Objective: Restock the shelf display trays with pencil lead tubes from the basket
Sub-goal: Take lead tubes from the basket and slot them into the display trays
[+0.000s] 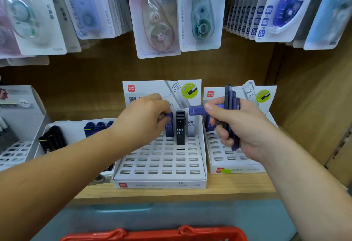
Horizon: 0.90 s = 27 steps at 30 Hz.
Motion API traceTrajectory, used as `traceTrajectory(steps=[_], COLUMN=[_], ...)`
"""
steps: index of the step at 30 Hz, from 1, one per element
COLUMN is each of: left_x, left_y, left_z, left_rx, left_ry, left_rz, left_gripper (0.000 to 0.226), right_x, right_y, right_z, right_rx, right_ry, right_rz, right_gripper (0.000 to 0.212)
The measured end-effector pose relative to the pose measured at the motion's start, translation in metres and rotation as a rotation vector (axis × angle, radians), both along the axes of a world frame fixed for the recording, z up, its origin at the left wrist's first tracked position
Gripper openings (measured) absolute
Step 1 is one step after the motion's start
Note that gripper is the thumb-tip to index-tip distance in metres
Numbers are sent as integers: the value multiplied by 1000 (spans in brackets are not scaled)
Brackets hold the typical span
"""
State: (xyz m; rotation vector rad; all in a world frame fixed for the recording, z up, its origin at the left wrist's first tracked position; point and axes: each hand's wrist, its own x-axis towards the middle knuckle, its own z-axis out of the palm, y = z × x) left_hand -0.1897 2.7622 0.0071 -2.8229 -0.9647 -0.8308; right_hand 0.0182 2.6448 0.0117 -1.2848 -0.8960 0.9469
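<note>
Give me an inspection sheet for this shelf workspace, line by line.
Surface: wooden shelf under the trays.
Job's things: middle tray mostly empty slots, black tubes and a blue tube at its back; right tray mostly empty; red basket at bottom edge.
Clutter: nothing seen.
Grippers: left hand pinches the blue tube; right hand grips a bundle of blue tubes.
Cables: nothing seen.
Surroundings: correction tape packs hang above.

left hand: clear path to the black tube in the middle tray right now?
Probably yes: the left hand sits just beside the black tube with nothing between them. But it already pinches a blue tube, so it has no free grip.
</note>
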Motion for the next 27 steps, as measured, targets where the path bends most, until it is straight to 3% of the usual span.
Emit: traceTrajectory(steps=[4,7,9,16,22,27], left_x=[4,24,44,80,83,90], left_y=[-14,-34,-44,-41,-35,-35], left_z=[9,22,26,17,19,28], left_rx=[51,-185,-291,-443,-497,-495], left_ry=[47,-145,-149,-207,-178,-196], left_rz=[98,-48,-128,-189,-165,-232], left_gripper=[10,22,30,3,11,45], right_x=[18,33,40,47,47,43], right_y=[-10,-23,-29,-24,-12,-10], right_z=[8,18,23,7,-4,-1], right_rx=[-13,-35,-7,114,96,100], right_ry=[-161,-318,-312,-280,-300,-250], right_rz=[7,20,30,-135,-171,-154], right_gripper=[11,12,21,11,7,11])
